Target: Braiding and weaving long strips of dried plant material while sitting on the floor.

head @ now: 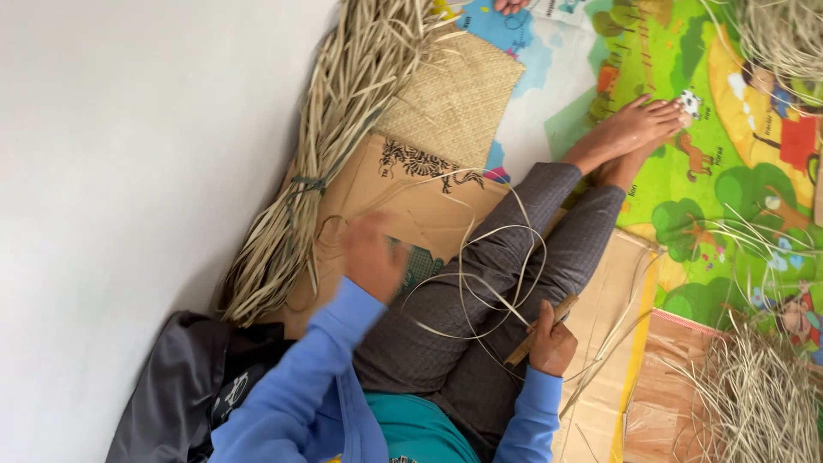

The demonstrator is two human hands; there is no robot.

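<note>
Left hand: the left hand (375, 257) is seen blurred above the cardboard sheet, beside the tied bundle; whether its fingers are spread or pinching a strand cannot be told.
Right hand: the right hand (551, 343) is closed around a flat wooden stick (540, 331), which is held slanted over the right knee.
Strands: thin pale reed strips (480, 274) are looped loosely across the lap — between the two hands — and are curled springily, touching the grey trousers (480, 317).
Bundle: a long bundle of dried reed strips (334, 146), tied near its middle with a greenish band, is laid along the white wall (111, 171), its ends fanned out.
Woven piece: a flat woven mat square (454, 94), finely plaited and straw-coloured, is laid against the bundle, overlapping the cardboard.
Cardboard: a brown cardboard sheet (403, 193) with a black print is spread under the legs; a second cardboard panel (609, 377) is laid by the right hand.
Floor: a glossy, brightly coloured play mat (686, 197) is spread beyond the bare feet (634, 129).
Open room: bare mat is left past the feet; the left is closed off by the wall, the lower right by a loose heap of reed (763, 394).
Bag: a dark cloth bag (184, 394) is slumped against the wall.
</note>
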